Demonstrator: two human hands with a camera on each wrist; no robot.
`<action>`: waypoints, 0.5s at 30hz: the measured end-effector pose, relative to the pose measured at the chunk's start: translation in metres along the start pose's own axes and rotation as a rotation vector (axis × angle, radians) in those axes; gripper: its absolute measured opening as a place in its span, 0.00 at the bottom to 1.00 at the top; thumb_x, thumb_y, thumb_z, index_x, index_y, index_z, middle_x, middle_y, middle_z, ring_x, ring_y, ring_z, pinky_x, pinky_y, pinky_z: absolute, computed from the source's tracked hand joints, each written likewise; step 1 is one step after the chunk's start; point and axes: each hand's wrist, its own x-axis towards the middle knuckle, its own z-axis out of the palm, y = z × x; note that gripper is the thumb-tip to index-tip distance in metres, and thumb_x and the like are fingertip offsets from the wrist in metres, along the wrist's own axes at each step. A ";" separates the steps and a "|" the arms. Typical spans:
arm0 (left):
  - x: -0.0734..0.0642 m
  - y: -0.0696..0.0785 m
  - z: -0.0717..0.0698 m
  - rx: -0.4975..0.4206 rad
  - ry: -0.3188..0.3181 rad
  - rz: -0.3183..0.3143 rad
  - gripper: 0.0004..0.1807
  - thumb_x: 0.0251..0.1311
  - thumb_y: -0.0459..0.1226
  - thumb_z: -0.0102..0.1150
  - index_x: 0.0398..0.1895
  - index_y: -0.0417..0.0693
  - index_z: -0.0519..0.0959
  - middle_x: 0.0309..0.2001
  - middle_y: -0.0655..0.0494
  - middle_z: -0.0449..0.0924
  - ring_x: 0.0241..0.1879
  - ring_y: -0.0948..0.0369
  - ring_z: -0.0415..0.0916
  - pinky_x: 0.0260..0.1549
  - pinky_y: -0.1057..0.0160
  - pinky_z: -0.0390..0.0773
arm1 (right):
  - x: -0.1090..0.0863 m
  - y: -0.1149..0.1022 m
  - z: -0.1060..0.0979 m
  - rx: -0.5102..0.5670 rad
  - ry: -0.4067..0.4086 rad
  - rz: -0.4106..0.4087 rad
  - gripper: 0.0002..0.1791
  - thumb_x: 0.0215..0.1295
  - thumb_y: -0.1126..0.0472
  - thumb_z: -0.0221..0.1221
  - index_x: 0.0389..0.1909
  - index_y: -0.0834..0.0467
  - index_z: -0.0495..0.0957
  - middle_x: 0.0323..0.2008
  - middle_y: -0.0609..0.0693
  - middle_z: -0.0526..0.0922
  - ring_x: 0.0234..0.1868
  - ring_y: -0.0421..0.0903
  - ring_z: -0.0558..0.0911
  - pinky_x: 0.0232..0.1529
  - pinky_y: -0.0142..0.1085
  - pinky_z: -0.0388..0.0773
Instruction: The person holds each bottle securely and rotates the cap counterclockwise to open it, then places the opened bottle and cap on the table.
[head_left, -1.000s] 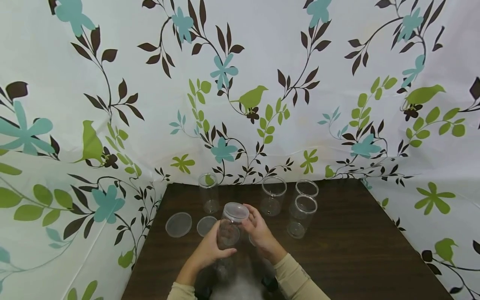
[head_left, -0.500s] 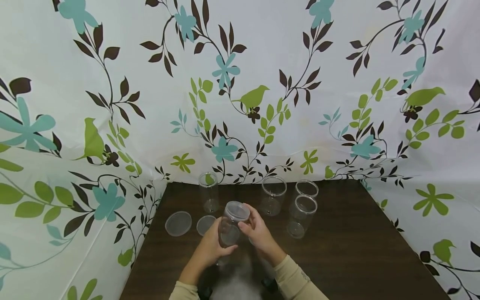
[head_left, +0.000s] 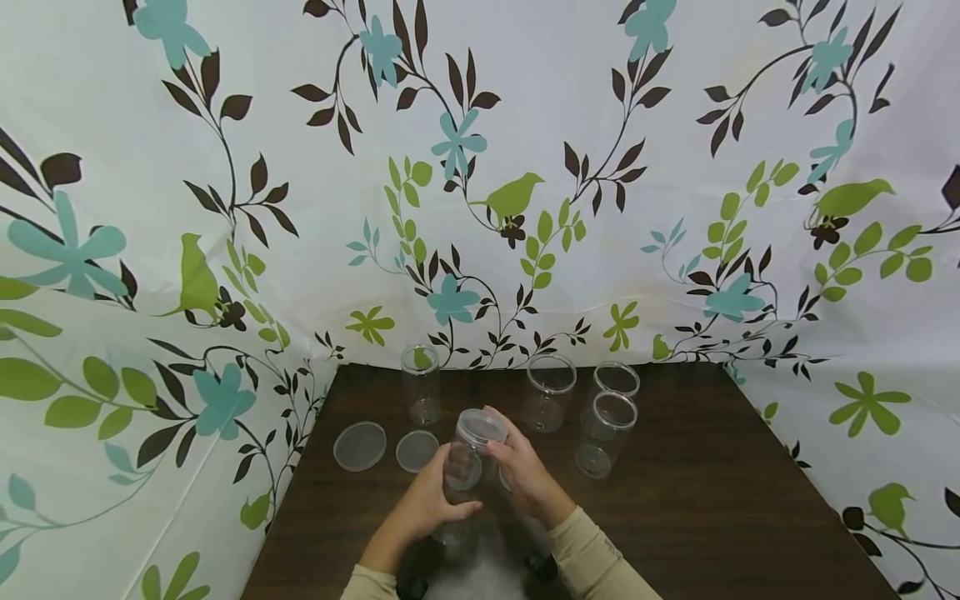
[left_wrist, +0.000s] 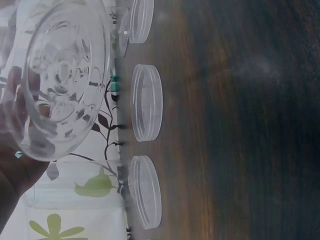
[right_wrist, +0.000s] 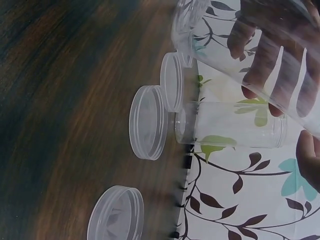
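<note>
A clear plastic jar (head_left: 463, 472) is held up over the table, slightly tilted, with a translucent round lid (head_left: 482, 425) on its top. My left hand (head_left: 424, 502) grips the jar's body from the left, thumb across the near side. On the other side, my right hand (head_left: 529, 477) holds the lid's rim, with thumb in front and fingers behind. In the left wrist view the jar's round base (left_wrist: 65, 72) shows, and fingers appear through the clear wall. The right wrist view shows part of the jar wall crossing the upper right corner.
Loose lids lie on the dark wooden table (head_left: 712, 500): a larger one (head_left: 360, 447), a smaller one (head_left: 417, 451), and another partly hidden behind the right hand. Uncovered clear jars stand farther back: one at left (head_left: 422, 392), others at right (head_left: 550, 400). A patterned cloth (head_left: 525, 125) hangs behind.
The head view has shifted slightly. Jar and both hands have moved a little right and down, and the right thumb sits slightly differently near the lid's rim. Both hands keep their hold.
</note>
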 end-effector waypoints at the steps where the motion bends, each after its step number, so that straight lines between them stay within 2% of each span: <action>1: 0.000 0.000 -0.001 -0.015 -0.003 -0.007 0.48 0.43 0.44 0.82 0.67 0.40 0.65 0.55 0.51 0.78 0.52 0.55 0.78 0.54 0.49 0.77 | 0.000 0.000 0.000 0.007 -0.004 0.006 0.41 0.74 0.62 0.49 0.77 0.73 0.39 0.67 0.64 0.65 0.60 0.38 0.73 0.62 0.31 0.68; 5: 0.000 0.001 -0.003 -0.074 -0.009 -0.026 0.47 0.46 0.44 0.81 0.67 0.41 0.65 0.54 0.50 0.79 0.51 0.55 0.79 0.52 0.45 0.78 | -0.002 -0.001 0.001 0.050 -0.010 0.029 0.47 0.75 0.59 0.51 0.79 0.68 0.29 0.74 0.74 0.49 0.64 0.36 0.70 0.65 0.30 0.65; 8: 0.000 0.000 -0.004 -0.100 0.016 -0.036 0.46 0.46 0.43 0.82 0.66 0.41 0.65 0.53 0.48 0.80 0.50 0.54 0.80 0.51 0.46 0.79 | -0.003 0.000 0.002 0.073 0.018 0.021 0.48 0.76 0.59 0.52 0.79 0.66 0.27 0.77 0.75 0.40 0.70 0.40 0.65 0.67 0.30 0.65; 10: 0.000 0.000 -0.005 -0.086 0.051 -0.046 0.46 0.44 0.42 0.82 0.65 0.41 0.67 0.52 0.49 0.81 0.49 0.54 0.80 0.51 0.49 0.79 | -0.003 0.001 0.002 0.059 0.052 0.001 0.46 0.76 0.60 0.52 0.79 0.68 0.31 0.76 0.75 0.42 0.70 0.42 0.65 0.68 0.33 0.64; 13: 0.001 -0.001 -0.005 -0.055 0.100 -0.056 0.45 0.43 0.41 0.83 0.65 0.41 0.67 0.52 0.51 0.81 0.49 0.54 0.81 0.50 0.52 0.80 | -0.004 0.003 0.001 0.015 0.110 -0.030 0.41 0.75 0.63 0.51 0.77 0.72 0.40 0.75 0.75 0.49 0.68 0.44 0.67 0.67 0.36 0.67; 15: 0.001 -0.001 -0.005 -0.027 0.125 -0.065 0.46 0.43 0.41 0.83 0.65 0.41 0.67 0.51 0.53 0.81 0.48 0.55 0.81 0.50 0.54 0.79 | -0.004 0.004 0.001 -0.026 0.128 -0.046 0.38 0.74 0.65 0.51 0.76 0.75 0.45 0.72 0.77 0.54 0.65 0.41 0.70 0.65 0.37 0.69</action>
